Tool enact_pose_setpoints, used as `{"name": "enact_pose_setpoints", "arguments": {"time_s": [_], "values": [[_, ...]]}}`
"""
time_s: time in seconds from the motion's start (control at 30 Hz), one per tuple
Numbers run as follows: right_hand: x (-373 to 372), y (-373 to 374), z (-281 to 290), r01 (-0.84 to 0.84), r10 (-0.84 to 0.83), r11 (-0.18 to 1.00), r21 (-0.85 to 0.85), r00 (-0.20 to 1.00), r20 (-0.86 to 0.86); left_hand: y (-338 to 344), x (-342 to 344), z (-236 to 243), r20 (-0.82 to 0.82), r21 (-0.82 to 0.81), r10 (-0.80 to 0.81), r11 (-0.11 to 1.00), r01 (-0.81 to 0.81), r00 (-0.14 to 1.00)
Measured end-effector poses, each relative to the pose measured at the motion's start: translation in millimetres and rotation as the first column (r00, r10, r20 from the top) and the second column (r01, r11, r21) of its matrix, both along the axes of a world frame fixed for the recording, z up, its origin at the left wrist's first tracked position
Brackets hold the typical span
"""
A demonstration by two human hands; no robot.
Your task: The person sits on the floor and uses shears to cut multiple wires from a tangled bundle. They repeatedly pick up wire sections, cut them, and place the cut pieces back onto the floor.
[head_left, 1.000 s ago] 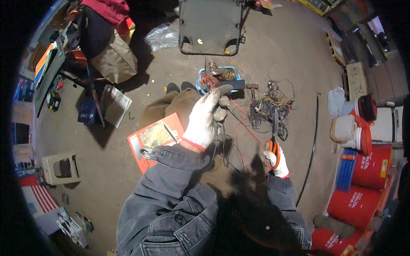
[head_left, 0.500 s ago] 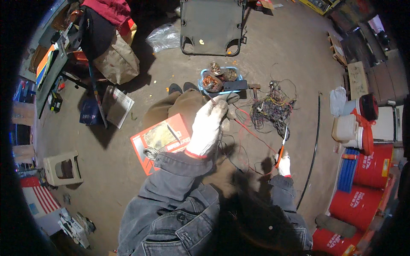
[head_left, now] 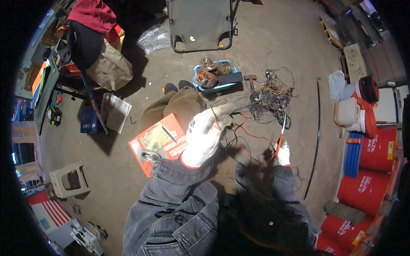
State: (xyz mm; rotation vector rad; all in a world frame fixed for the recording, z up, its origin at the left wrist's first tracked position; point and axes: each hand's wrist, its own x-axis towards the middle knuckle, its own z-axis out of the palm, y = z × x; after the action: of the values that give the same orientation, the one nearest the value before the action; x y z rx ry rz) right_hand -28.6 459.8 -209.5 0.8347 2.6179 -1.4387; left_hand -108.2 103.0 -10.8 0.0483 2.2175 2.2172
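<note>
My left hand (head_left: pixel 207 130), in a white work glove, is closed around thin dark and red wires (head_left: pixel 241 126) in front of my knees. Its fingertips are partly hidden. Strands run from there toward a tangled heap of wires (head_left: pixel 270 96) on the floor. My right hand (head_left: pixel 282 154), also gloved, grips a tool with an orange handle (head_left: pixel 279 145) and a narrow pale tip beside the heap's near edge; its exact kind is unclear. A hammer (head_left: pixel 250 80) lies at the heap's left. Close by, a blue basket (head_left: pixel 218 88) holds bags of small metallic-looking bits and a dark phone (head_left: pixel 229 78).
A red-and-white box (head_left: pixel 147 138) rests by my left forearm. Ahead stands a folding chair (head_left: pixel 200 25). A black hose (head_left: pixel 317 141) lies to the right, before red drums (head_left: pixel 363 192) and white containers (head_left: pixel 347 113). A beige stool (head_left: pixel 70 179) stands at left.
My left hand has turned, its fingers reaching farther right toward the wire heap, with strands now looping over the glove. My right hand keeps the orange-handled tool. The whole view has shifted slightly.
</note>
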Motion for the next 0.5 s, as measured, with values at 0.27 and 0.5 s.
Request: {"name": "enact_pose_setpoints", "arguments": {"time_s": [0.27,0.5], "values": [[0.4,6.2,-18.8,0.051,-0.051,0.99,-0.131,0.999,0.006,1.6,3.7,2.5,-0.042,0.065,-0.021,0.998,0.023,0.999],[-4.2,3.7,-12.5,0.084,-0.09,0.986,0.146,0.995,0.039,-2.8,2.0,6.1,-0.355,-0.118,-0.02,0.993,-0.023,0.935]]}}
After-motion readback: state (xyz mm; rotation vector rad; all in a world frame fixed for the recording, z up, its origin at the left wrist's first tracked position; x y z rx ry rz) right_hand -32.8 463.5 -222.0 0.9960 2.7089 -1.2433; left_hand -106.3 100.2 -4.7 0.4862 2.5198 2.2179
